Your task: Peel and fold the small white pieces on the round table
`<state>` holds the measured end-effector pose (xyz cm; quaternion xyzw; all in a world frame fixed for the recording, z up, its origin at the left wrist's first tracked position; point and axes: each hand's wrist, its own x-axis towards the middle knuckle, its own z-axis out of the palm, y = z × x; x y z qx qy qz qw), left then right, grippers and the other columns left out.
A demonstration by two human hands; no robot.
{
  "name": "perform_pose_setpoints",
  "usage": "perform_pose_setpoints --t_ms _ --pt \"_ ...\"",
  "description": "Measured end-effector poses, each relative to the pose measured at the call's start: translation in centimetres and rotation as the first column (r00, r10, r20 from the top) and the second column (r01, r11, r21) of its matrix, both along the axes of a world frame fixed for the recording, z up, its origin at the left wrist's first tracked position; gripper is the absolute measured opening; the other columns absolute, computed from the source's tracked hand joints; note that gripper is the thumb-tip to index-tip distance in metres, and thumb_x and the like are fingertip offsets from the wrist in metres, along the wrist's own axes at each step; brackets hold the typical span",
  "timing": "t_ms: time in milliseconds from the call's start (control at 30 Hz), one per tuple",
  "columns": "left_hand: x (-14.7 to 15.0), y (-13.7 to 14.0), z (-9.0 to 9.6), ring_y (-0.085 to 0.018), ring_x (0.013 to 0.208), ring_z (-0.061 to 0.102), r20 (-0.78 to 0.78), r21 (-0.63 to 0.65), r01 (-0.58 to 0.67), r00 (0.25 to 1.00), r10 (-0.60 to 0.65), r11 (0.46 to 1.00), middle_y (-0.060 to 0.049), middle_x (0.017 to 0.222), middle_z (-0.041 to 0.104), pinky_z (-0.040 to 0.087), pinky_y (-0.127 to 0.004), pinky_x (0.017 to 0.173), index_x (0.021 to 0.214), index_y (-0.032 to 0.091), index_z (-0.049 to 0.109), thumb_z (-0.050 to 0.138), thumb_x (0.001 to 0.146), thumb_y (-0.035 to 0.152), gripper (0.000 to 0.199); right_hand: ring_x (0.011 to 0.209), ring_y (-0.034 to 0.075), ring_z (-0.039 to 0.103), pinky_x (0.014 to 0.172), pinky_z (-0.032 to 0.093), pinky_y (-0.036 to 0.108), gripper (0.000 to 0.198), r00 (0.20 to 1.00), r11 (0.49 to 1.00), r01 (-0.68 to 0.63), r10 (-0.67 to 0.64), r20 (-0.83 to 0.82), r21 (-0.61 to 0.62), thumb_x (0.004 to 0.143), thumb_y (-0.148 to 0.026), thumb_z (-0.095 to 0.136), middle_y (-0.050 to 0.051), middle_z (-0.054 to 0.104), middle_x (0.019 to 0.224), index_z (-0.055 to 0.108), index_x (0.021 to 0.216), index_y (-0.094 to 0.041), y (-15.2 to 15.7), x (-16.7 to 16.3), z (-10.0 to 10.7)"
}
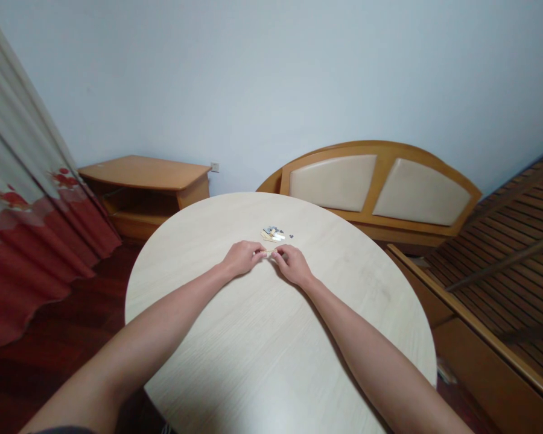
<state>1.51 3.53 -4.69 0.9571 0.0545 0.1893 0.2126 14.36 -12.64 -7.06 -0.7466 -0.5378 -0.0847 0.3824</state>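
My left hand [244,257] and my right hand [292,263] meet over the round table [253,337], fingers closed in a pinch. Between their fingertips is a small, pale tan piece [268,252], thin and light; its exact kind is too small to make out. Both hands grip it, one at each end. Just beyond the fingers lies a little pile of small building pieces [273,234], grey, white and tan. One dark grey piece [291,236] sits apart, to the right of the pile.
A wooden cabinet [149,172] stands behind the table at left, beside a red and white curtain [40,241]. At the back right are a padded headboard [332,184] and a slatted bed frame [507,265]. The pale wall [253,78] rises behind.
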Motion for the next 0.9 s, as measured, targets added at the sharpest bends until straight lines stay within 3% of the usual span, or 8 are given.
perform_pose_setpoints --t_ms 900 --pt "0.18 -0.25 -0.27 -0.016 0.076 0.066 0.045 0.006 0.121 0.992 -0.122 0.993 -0.004 0.092 0.077 0.043 -0.025 0.070 0.100 0.021 0.076 0.057 0.093 0.039 0.027 0.078 0.020 0.065 0.074 0.047 0.029 0.015 0.998 1.000 -0.002 0.001 -0.064 -0.005 0.091 -0.022 0.055 0.007 0.073 0.086 0.069 0.088 -0.018 -0.12 -0.25 0.28"
